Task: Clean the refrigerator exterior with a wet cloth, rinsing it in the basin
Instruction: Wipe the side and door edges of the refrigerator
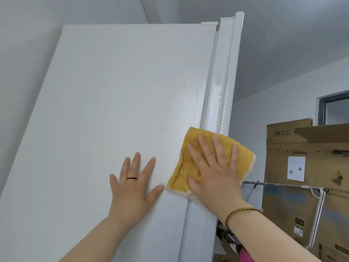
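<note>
The white refrigerator [113, 110] fills the left and middle of the head view, seen from its side panel, with the door edge running along the right. Dark specks dot the door edge above the cloth, and the panel beside it looks wet. A yellow cloth [181, 167] lies flat over the seam between panel and door. My right hand [215, 173] presses on it with the fingers spread. My left hand [134, 188], wearing a dark ring, rests flat on the bare panel just left of the cloth, holding nothing. No basin is in view.
Large brown cardboard boxes [306, 167] stand stacked to the right of the refrigerator. A white metal rack bar [283, 185] runs in front of them. A window [334, 108] sits high on the right wall. Clutter lies low between refrigerator and boxes.
</note>
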Demonstrator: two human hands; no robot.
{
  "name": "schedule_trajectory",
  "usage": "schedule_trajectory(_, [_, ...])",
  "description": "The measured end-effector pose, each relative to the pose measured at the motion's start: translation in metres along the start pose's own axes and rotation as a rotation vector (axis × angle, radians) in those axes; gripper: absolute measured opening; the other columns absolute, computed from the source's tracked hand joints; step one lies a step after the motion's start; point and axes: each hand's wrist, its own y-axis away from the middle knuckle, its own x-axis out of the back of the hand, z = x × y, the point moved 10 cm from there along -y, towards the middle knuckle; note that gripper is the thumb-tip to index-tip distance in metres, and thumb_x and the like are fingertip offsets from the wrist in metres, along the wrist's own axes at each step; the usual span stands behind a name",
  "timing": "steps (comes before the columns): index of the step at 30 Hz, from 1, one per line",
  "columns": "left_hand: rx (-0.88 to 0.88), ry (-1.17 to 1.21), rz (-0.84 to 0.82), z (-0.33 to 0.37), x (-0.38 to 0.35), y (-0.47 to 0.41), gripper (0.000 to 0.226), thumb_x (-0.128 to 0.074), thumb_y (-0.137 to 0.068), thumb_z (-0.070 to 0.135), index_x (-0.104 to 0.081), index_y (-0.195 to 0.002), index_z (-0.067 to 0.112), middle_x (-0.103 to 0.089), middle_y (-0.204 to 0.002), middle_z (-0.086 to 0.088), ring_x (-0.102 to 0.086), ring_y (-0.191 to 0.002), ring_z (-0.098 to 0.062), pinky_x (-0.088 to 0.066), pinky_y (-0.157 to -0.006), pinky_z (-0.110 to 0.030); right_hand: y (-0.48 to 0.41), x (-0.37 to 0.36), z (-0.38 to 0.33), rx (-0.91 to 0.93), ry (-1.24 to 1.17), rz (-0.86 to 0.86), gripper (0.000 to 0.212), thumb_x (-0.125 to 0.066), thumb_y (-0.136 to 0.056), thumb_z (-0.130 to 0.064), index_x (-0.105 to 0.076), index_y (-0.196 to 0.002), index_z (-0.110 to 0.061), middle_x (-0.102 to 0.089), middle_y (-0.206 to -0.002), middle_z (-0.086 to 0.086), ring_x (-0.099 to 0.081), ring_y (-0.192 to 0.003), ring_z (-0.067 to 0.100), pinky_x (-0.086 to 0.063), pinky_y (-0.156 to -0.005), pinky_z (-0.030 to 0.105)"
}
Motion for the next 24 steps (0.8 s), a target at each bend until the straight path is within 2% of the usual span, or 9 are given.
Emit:
schedule_trajectory(2, [-0.03,-0.101,-0.045,0.004,-0.009,-0.008,0.076,-0.004,-0.084,0.07,-0.029,-0.14,0.024,-0.035,-0.144,-0.012,-0.018,-0.131,-0.027,-0.038,-0.082,-0.067,-0.026,0.002,0.009,0.021,0.036,0.014,0.062,-0.036,-0.072,-0.047,-0.056,-0.125,-0.02,-0.052,-0.135,0.008,-0.029,-0.127,0.029,0.0,-0.106,0.051])
schedule_trajectory(4, [-0.028,-0.162,-0.052,0.003,-0.016,-0.007,0.066,-0.009,-0.089,0.063,-0.039,-0.133,0.022,-0.049,-0.133,-0.018,-0.027,-0.123,-0.033,-0.043,-0.071,-0.066,-0.048,-0.001,0.018,0.022,0.08,0.003,0.061,-0.036,-0.073,-0.048,-0.06,-0.122,-0.02,-0.055,-0.131,0.008,-0.03,-0.126,0.029,-0.004,-0.104,0.052])
schedule_trajectory(7, [-0.04,-0.182,0.005,0.004,-0.013,-0.006,0.066,-0.01,-0.089,0.063,-0.039,-0.132,0.022,-0.05,-0.132,-0.017,-0.027,-0.123,-0.033,-0.042,-0.072,-0.067,-0.053,-0.005,0.02,-0.034,0.117,-0.032,0.06,-0.035,-0.075,-0.048,-0.058,-0.123,-0.02,-0.055,-0.132,0.01,-0.031,-0.126,0.03,-0.011,-0.099,0.056])
schedule_trajectory(10, [-0.029,-0.201,0.029,0.002,-0.011,-0.007,0.066,-0.009,-0.089,0.063,-0.04,-0.131,0.022,-0.048,-0.133,-0.016,-0.029,-0.122,-0.033,-0.042,-0.072,-0.067,-0.028,-0.007,0.001,0.017,0.103,-0.024,0.059,-0.034,-0.077,-0.044,-0.057,-0.125,-0.018,-0.053,-0.133,0.013,-0.029,-0.126,0.032,-0.013,-0.096,0.064])
schedule_trajectory(13, [-0.036,-0.201,0.035,0.001,-0.013,-0.005,0.067,-0.009,-0.089,0.063,-0.041,-0.13,0.022,-0.043,-0.134,-0.014,-0.03,-0.122,-0.033,-0.043,-0.071,-0.066,-0.026,-0.01,0.0,0.069,0.147,-0.153,0.058,-0.033,-0.078,-0.046,-0.057,-0.124,-0.021,-0.053,-0.133,0.013,-0.034,-0.126,0.033,-0.024,-0.095,0.069])
schedule_trajectory(15, [-0.018,-0.189,0.023,0.001,-0.012,-0.006,0.067,-0.008,-0.089,0.064,-0.041,-0.13,0.022,-0.048,-0.133,-0.016,-0.03,-0.122,-0.032,-0.043,-0.071,-0.066,-0.057,-0.001,0.014,0.029,0.158,-0.214,0.054,-0.033,-0.086,-0.045,-0.043,-0.136,-0.027,-0.036,-0.146,0.011,-0.027,-0.136,0.031,-0.025,-0.097,0.069])
schedule_trajectory(17, [-0.011,-0.194,0.016,0.001,-0.011,-0.006,0.067,-0.008,-0.088,0.064,-0.04,-0.131,0.023,-0.052,-0.132,-0.017,-0.029,-0.122,-0.031,-0.043,-0.071,-0.066,-0.091,-0.005,0.037,-0.058,0.055,-0.344,0.056,-0.03,-0.094,-0.043,-0.014,-0.146,-0.032,-0.002,-0.156,0.001,0.002,-0.143,0.023,-0.008,-0.108,0.062])
schedule_trajectory(18, [-0.01,-0.196,0.019,0.001,-0.01,-0.007,0.067,-0.008,-0.088,0.064,-0.04,-0.131,0.023,-0.052,-0.132,-0.017,-0.029,-0.122,-0.031,-0.043,-0.071,-0.066,-0.105,-0.005,0.046,-0.108,0.024,-0.368,0.057,-0.03,-0.095,-0.042,-0.008,-0.146,-0.033,0.005,-0.156,-0.002,0.008,-0.143,0.021,-0.004,-0.11,0.06])
schedule_trajectory(24, [-0.015,-0.184,0.054,0.001,-0.012,-0.005,0.068,-0.008,-0.088,0.064,-0.04,-0.13,0.022,-0.051,-0.131,-0.016,-0.03,-0.122,-0.031,-0.043,-0.072,-0.067,-0.107,-0.002,0.046,-0.243,0.004,-0.322,0.056,-0.023,-0.097,-0.038,-0.002,-0.147,-0.028,0.008,-0.156,-0.002,0.008,-0.143,0.017,-0.01,-0.111,0.057])
